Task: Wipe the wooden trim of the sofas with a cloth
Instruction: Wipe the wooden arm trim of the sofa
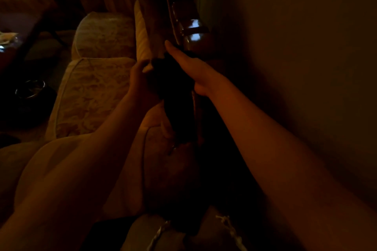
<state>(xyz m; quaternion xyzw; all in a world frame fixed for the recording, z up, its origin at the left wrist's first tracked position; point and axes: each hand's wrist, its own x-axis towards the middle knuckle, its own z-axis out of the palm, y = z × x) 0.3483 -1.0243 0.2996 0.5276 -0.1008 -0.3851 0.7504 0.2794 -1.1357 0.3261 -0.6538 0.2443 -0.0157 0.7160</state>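
Observation:
The room is very dim. A dark cloth (175,96) is draped over the glossy wooden trim (189,32) that runs along the top of the sofa's back. My right hand (191,69) lies on the cloth on top of the trim, thumb stretched forward, the other fingers hidden over the far side. My left hand (140,76) is just left of it, on the cushion side, its curled fingers pinching the cloth's near edge. The cloth's lower end hangs down between my forearms.
Pale patterned seat cushions (91,91) lie to the left below the trim. A bare wall (295,67) stands close on the right. A dark low table (24,32) and a shiny metal bowl (30,87) sit on the floor side at far left.

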